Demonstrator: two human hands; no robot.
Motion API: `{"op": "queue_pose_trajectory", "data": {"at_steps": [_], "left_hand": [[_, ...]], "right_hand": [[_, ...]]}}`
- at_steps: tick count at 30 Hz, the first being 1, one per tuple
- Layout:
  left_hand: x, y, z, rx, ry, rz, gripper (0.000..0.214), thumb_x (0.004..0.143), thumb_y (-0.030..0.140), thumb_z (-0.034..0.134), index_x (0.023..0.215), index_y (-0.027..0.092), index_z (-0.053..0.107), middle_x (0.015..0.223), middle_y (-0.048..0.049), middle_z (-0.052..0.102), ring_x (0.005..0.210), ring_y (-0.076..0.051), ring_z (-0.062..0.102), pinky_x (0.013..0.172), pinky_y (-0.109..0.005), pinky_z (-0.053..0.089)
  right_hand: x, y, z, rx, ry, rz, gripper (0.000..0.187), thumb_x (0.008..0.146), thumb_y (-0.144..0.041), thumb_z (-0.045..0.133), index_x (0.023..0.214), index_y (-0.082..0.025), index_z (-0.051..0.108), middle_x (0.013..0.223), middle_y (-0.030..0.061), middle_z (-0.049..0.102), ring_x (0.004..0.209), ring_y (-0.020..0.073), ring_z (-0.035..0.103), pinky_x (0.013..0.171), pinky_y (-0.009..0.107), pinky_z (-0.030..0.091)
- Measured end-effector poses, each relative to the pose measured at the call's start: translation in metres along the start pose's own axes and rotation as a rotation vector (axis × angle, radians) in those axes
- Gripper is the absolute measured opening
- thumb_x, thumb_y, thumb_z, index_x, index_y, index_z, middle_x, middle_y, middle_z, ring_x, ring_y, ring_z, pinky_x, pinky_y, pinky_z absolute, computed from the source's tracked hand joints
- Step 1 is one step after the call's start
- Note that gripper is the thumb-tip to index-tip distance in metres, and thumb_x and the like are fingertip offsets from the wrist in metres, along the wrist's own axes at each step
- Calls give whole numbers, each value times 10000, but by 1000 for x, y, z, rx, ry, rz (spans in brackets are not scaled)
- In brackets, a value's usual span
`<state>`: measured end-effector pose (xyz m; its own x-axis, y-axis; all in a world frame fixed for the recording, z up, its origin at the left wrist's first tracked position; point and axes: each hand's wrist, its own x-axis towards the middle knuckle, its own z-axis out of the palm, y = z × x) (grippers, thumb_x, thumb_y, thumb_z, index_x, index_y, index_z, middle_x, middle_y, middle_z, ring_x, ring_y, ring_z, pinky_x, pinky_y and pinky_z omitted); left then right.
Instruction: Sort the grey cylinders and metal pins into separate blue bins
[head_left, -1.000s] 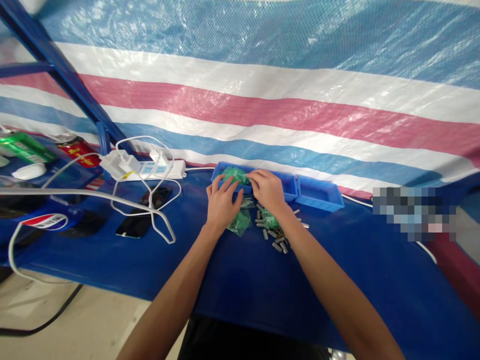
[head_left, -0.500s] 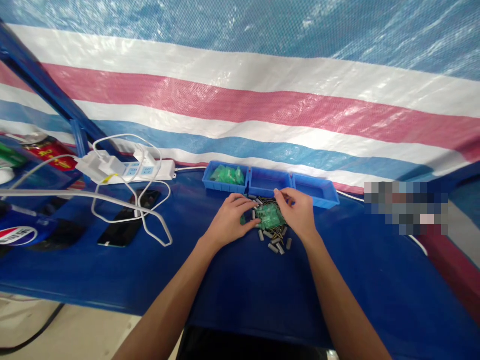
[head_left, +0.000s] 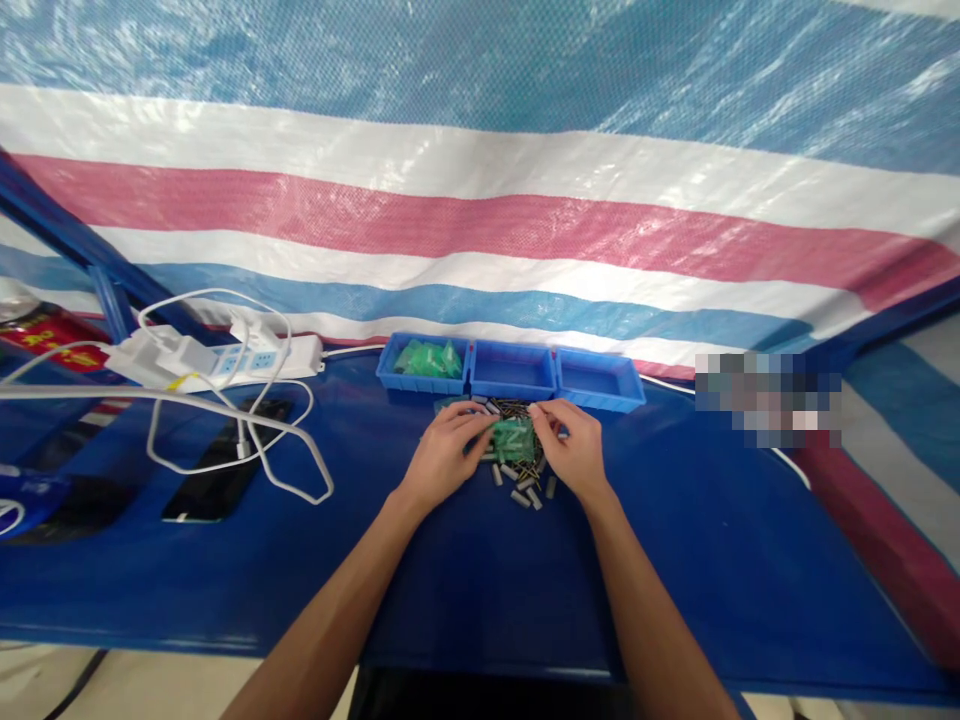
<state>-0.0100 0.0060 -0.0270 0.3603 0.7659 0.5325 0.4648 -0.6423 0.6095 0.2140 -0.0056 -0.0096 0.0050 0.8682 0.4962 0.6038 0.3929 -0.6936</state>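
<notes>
My left hand and my right hand hold a small green circuit board between their fingertips, just above a pile of several small grey cylindrical parts with wire leads on the blue table cover. Both hands have their fingers curled in a pinch on the board's edges. Behind them stand three joined blue trays; the left one holds green boards, the other two look bare.
A white power strip with plugged chargers and looping white cables lies at the left, over a dark phone. A red can and blue frame bars are far left. A striped tarp hangs behind.
Both hands came back from the left tray to the pile of parts and took hold of a green board. The view shifted right and up.
</notes>
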Motion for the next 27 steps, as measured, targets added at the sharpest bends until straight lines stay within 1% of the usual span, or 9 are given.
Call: {"op": "queue_pose_trajectory", "data": {"at_steps": [4, 6, 8, 11, 14, 17, 20, 23, 27], "left_hand": [[2, 6, 4, -219, 202, -257, 205, 969, 377, 709, 984, 212, 830, 951, -90, 817, 857, -227, 751, 828, -363, 640], [3, 10, 5, -416, 217, -428, 290, 906, 465, 773, 871, 180, 813, 791, -70, 787, 662, -192, 711, 650, -311, 620], [4, 12, 5, -574, 205, -541, 366, 841, 525, 821, 808, 161, 795, 668, -41, 737, 546, -159, 648, 549, -278, 576], [6, 15, 3, -637, 211, -581, 400, 785, 546, 861, 800, 151, 799, 616, -24, 708, 509, -138, 611, 517, -256, 546], [5, 15, 0, -584, 202, -552, 358, 810, 509, 852, 848, 154, 817, 670, -40, 745, 545, -155, 651, 526, -257, 556], [2, 11, -4, -406, 212, -461, 305, 885, 471, 789, 940, 175, 837, 824, -71, 810, 669, -194, 730, 631, -286, 601], [0, -2, -10, -163, 270, -388, 296, 982, 432, 673, 986, 185, 835, 897, -80, 826, 738, -202, 748, 752, -306, 600], [-3, -19, -19, 29, 319, -389, 307, 1015, 390, 613, 938, 178, 822, 852, -76, 814, 701, -194, 718, 743, -309, 574], [-7, -37, -29, 135, 206, -336, 208, 974, 292, 638, 1008, 192, 818, 982, -83, 820, 827, -223, 733, 812, -349, 590]], "right_hand": [[-1, -7, 2, 221, -98, 79, 275, 976, -407, 674, 1161, -230, 776, 1046, 74, 804, 735, 187, 698, 730, 348, 592], [-2, -10, 7, 419, -147, 189, 344, 925, -432, 743, 1201, -228, 773, 1065, 77, 813, 800, 210, 744, 762, 366, 631], [-3, -11, 11, 571, -152, 328, 351, 873, -472, 793, 1122, -224, 797, 989, 74, 820, 811, 237, 771, 724, 375, 658], [-3, -11, 14, 668, -168, 446, 359, 807, -497, 847, 1042, -227, 816, 918, 67, 825, 781, 251, 783, 671, 373, 673], [-4, -8, 14, 673, -206, 455, 378, 769, -484, 881, 1030, -218, 820, 900, 70, 830, 773, 254, 790, 694, 381, 680], [-5, -6, 16, 597, -202, 399, 331, 798, -467, 863, 1003, -212, 818, 924, 79, 831, 791, 258, 793, 738, 398, 677], [5, -9, 24, 442, -58, 295, 237, 863, -428, 805, 958, -210, 803, 885, 72, 818, 751, 240, 774, 721, 377, 655], [31, -19, 38, 241, 48, 93, 171, 924, -374, 728, 958, -219, 793, 922, 75, 810, 764, 231, 754, 744, 372, 636], [72, -32, 67, -5, 20, -151, 202, 1003, -277, 589, 1008, -251, 789, 1032, 78, 803, 925, 239, 749, 892, 390, 609]]}}
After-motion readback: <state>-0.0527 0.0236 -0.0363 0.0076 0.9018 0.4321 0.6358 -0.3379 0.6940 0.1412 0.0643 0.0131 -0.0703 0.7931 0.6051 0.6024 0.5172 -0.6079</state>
